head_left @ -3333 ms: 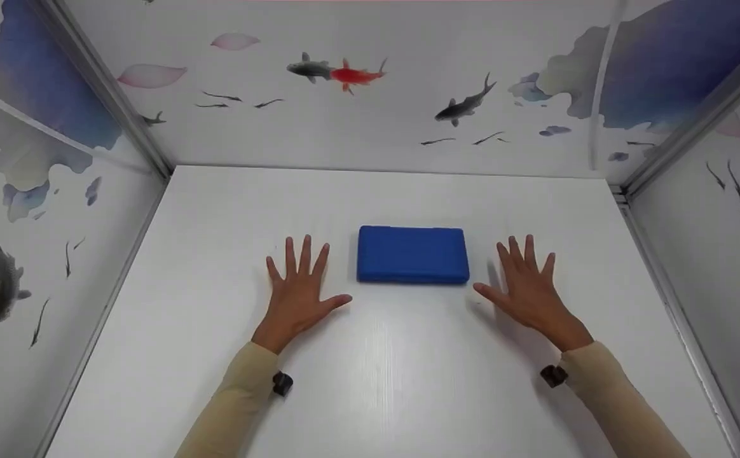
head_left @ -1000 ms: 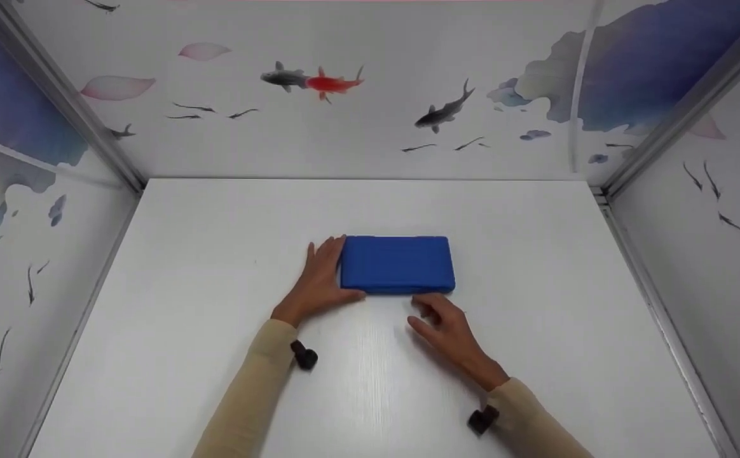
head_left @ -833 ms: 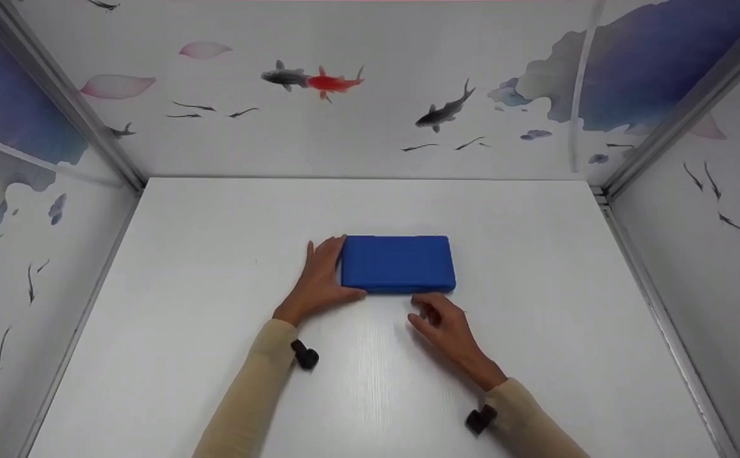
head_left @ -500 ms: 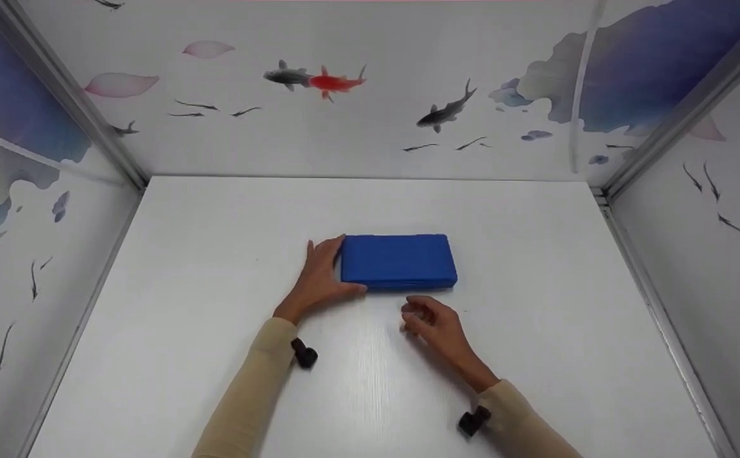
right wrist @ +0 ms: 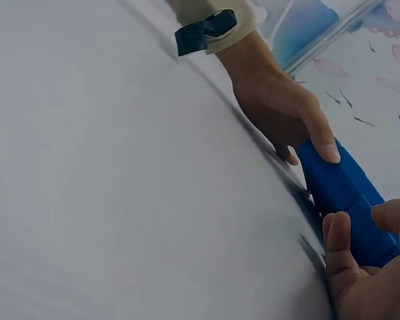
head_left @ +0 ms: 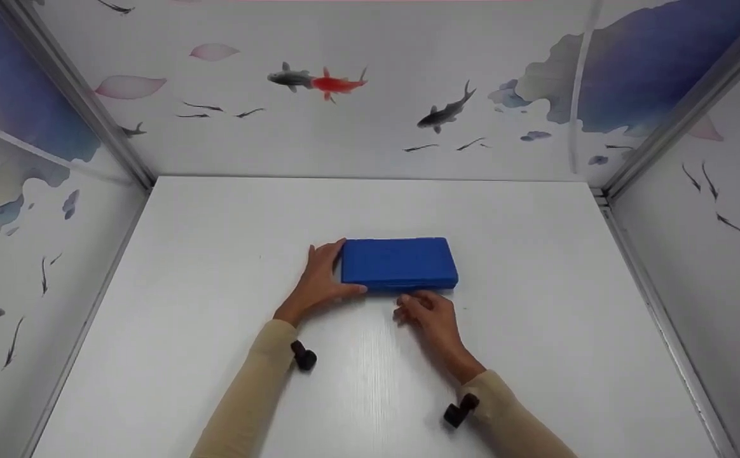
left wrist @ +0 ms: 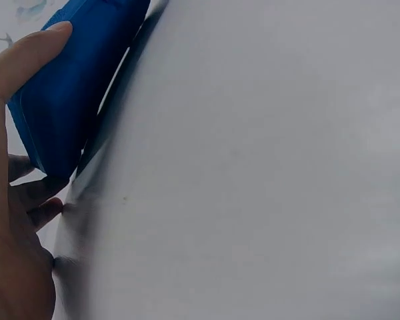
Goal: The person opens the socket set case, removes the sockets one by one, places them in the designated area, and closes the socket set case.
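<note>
A flat blue plastic case point(head_left: 398, 262) lies crosswise near the middle of the white table. My left hand point(head_left: 316, 283) grips its left end, thumb along the front side and fingers around the end toward the back. A thin bright gap shows beneath the case point(left wrist: 70, 87) in the left wrist view, so its near side stands a little off the table. My right hand point(head_left: 432, 315) is at the middle of the front side, fingers loosely bent. In the right wrist view its thumb point(right wrist: 390, 217) overlaps the case, with bent fingers point(right wrist: 340, 230) just below.
White panels printed with fish and petals enclose the white table point(head_left: 217, 222) at the back point(head_left: 357, 140) and on both sides. Metal corner posts point(head_left: 90, 102) stand where they meet. A small black camera point(head_left: 304, 356) sits on each wrist, over beige sleeves.
From lying spread apart on either side, both hands have come to the case; the left has taken hold of its end. Lately the case's near side has risen slightly and the right hand has shifted left.
</note>
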Demonstrator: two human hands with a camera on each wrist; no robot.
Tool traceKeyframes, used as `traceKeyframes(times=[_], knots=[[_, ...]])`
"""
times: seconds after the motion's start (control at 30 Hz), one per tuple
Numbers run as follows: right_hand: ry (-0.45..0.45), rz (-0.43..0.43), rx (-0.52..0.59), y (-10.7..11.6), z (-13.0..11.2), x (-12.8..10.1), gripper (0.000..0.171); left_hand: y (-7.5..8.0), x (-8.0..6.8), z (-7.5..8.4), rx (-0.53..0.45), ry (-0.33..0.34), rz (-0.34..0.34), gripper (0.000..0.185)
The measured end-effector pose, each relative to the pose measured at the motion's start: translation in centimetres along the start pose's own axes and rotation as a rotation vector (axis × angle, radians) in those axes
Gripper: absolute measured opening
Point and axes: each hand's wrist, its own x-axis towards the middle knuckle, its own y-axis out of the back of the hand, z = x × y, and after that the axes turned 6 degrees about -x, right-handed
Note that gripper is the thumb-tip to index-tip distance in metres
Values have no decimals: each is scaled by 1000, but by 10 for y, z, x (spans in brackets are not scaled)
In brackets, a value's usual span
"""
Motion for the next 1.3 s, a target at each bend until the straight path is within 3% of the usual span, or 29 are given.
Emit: traceKeyframes(times=[0.27,0.4,0.73,0.97,1.3], knots=[[-238,103,388,-19,-8,2,51,-4,-2,-4,-4,-24,28,125],[-282,166,463,-24,-12,3,55,-5,-1,-2,11,-44,31,123],[-324,200,546,-26,-20,3,52,-4,1,0,-18,-37,24,122],[-332,220,527,-28,-20,3,39,-4,0,-1,12,-38,12,125],[-353,45,387,-16,-13,-3,29,-2,-9,-8,108,-101,-15,128]])
